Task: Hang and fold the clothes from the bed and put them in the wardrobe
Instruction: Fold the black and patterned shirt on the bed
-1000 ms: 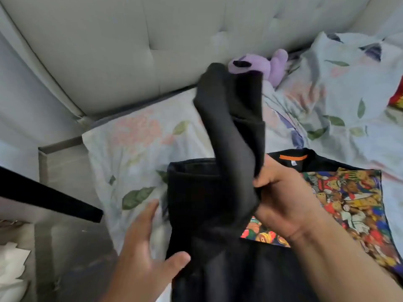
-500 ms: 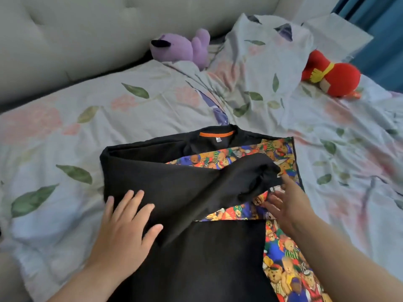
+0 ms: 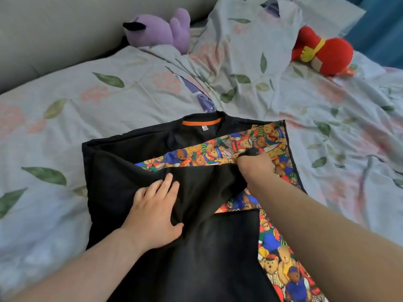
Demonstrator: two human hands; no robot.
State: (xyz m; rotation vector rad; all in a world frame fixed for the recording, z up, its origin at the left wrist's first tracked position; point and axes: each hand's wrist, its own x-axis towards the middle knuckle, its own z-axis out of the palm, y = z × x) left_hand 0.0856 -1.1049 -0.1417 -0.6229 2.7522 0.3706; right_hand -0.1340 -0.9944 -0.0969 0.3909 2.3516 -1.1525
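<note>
Across the black shirt (image 3: 135,182), you are pinching the sleeve (image 3: 209,179) end with your right hand (image 3: 254,165) at two o'clock of your flat, pressing left hand (image 3: 156,211).

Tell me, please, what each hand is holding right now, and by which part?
The right hand has its grip on the cuff end of the black shirt's folded-over sleeve. The left hand holds nothing; it presses flat on the sleeve.

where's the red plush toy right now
In the head view the red plush toy lies at the upper right on the floral bedsheet, right of the purple plush toy and beyond the black shirt.
</note>
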